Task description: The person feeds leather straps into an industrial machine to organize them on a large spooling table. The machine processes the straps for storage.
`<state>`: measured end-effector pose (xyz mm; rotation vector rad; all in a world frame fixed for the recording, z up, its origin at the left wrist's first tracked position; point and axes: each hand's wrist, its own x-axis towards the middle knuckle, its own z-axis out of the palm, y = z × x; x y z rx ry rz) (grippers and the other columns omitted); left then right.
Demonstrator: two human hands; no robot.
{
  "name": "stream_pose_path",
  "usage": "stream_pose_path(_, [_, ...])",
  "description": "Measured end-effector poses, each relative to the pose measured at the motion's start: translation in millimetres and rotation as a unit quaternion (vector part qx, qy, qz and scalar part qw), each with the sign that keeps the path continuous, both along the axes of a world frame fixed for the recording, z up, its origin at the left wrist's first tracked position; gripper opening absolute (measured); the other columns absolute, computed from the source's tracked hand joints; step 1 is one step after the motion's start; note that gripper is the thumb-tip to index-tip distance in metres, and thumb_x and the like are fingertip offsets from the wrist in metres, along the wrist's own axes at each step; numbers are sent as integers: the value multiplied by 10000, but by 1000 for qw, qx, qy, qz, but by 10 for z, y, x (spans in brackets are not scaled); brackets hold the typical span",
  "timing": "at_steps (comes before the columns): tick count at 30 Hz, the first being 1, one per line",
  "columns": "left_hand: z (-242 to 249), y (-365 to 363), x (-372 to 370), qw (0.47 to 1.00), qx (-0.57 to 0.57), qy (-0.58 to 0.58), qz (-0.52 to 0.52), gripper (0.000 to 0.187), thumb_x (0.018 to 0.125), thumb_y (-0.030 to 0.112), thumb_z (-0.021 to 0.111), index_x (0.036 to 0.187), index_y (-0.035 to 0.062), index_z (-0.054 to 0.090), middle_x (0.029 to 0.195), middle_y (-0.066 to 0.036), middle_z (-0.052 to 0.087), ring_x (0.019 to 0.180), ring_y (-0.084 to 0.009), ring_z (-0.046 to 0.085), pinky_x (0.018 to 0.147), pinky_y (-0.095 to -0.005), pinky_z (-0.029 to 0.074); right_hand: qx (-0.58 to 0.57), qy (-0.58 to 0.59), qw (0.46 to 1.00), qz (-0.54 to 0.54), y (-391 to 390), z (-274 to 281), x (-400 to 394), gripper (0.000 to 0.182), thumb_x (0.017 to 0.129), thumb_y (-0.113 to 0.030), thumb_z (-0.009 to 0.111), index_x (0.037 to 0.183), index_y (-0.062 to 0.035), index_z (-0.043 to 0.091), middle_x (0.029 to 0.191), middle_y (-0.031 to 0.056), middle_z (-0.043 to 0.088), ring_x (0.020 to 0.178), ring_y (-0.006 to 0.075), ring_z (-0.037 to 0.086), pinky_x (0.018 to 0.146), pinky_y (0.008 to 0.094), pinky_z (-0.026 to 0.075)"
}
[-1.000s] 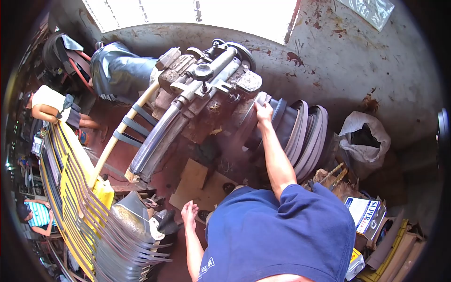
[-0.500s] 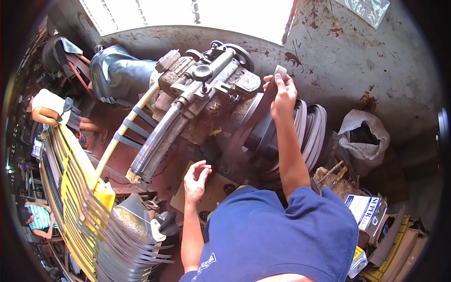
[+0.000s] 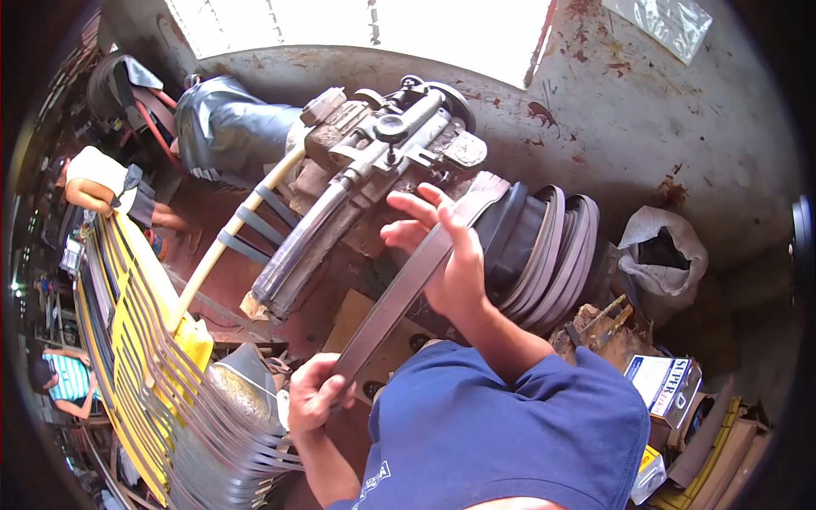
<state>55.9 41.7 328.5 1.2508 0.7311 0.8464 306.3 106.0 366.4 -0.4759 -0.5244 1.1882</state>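
A long brown-grey flat strip [image 3: 395, 299] runs slantwise from the coils at my right down to my left. Its lower end is gripped by my left hand [image 3: 313, 394], thumb pressed on top and fingers curled around. Along the upper part of the strip is my right hand [image 3: 450, 255], fingers spread; the strip crosses its palm between thumb and fingers without being clasped. Beyond that hand stand several coiled strips [image 3: 571, 255] beside a dark rounded bundle [image 3: 501, 228]. The strip's far end reaches this bundle, and how it continues there is hidden.
A metal machine with a handwheel [image 3: 391, 140] stands ahead. Many cut strips [image 3: 229, 425] hang over a yellow rack [image 3: 127, 272] at left. A white sack [image 3: 667, 280] and a box [image 3: 659, 387] lie right. Two other people [image 3: 102, 178] are at the far left.
My right hand came down and left from beside the wall, and its fingers spread. My left hand, formerly free of the strip, moved down-left and now grips it. The strip is stretched between both sides.
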Motion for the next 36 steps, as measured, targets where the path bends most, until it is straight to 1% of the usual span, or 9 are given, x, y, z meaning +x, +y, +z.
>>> stream_pose_path(5, [11,-587,-986,981,-76,-7,178,337,883,209,603,1119,30,442,633,-69,558,385,-89,436,373,-222,381,-131,140,981,-36,390,-794,302,307,961,-237,403,1147,5,378,1106,235,582,830,319,635,757,415,524])
stream_pose_path(13, [310,-1491,-2191,925,129,-282,221,89,927,117,463,861,77,419,871,-190,599,420,-136,477,642,-347,433,-311,-125,933,-131,242,-2329,-99,124,933,-103,441,987,9,432,893,165,646,667,215,629,597,342,530])
stream_pose_path(20, [616,-1757,-2590,877,250,-338,233,300,886,30,522,1179,-24,492,1280,-228,482,725,-169,562,992,-401,365,-454,-54,840,292,-682,-2580,-1384,105,930,-97,490,993,-14,503,910,140,638,726,207,625,691,324,556])
stream_pose_path(24, [927,-1775,-2558,860,324,-165,358,547,759,315,737,1164,18,521,914,-45,523,704,-69,451,979,-385,291,-543,-44,702,458,-753,-2937,-1568,170,928,-112,505,1034,19,532,963,127,608,895,263,633,768,374,566])
stream_pose_path(26, [1033,-1787,-2688,865,338,-172,329,466,738,445,710,974,67,575,742,15,404,669,-82,371,968,-392,268,-554,-76,659,504,-732,-2927,-1597,179,935,-114,490,1053,17,523,1003,146,601,917,273,630,763,369,570])
stream_pose_path(28, [1191,-1588,-2377,724,416,-40,548,426,783,524,625,851,108,559,679,32,278,638,-98,286,839,-336,293,-525,-109,636,555,-722,-2939,-1592,216,957,-163,454,1054,17,522,984,143,617,898,260,638,732,354,572])
stream_pose_path(29, [1286,-1565,-2379,767,418,-16,487,423,819,526,581,768,107,539,688,34,261,649,-105,265,755,-313,272,-517,-126,627,569,-706,-2871,-1604,242,963,-194,449,1050,19,524,970,141,622,880,250,642,712,346,571])
stream_pose_path(32, [1311,-1268,-2068,776,404,-8,485,378,818,417,616,636,106,501,696,24,246,647,-121,260,742,-313,252,-425,-318,659,533,-652,-2552,-1673,299,962,-271,460,1021,12,534,941,132,630,836,217,644,673,313,549])
stream_pose_path(36, [825,-782,-1330,788,232,101,561,78,757,37,552,701,-14,533,683,-73,490,599,-152,427,539,-278,376,-254,-284,837,392,-618,-2658,-1838,421,969,-384,414,1057,5,549,980,131,631,843,185,626,719,283,506])
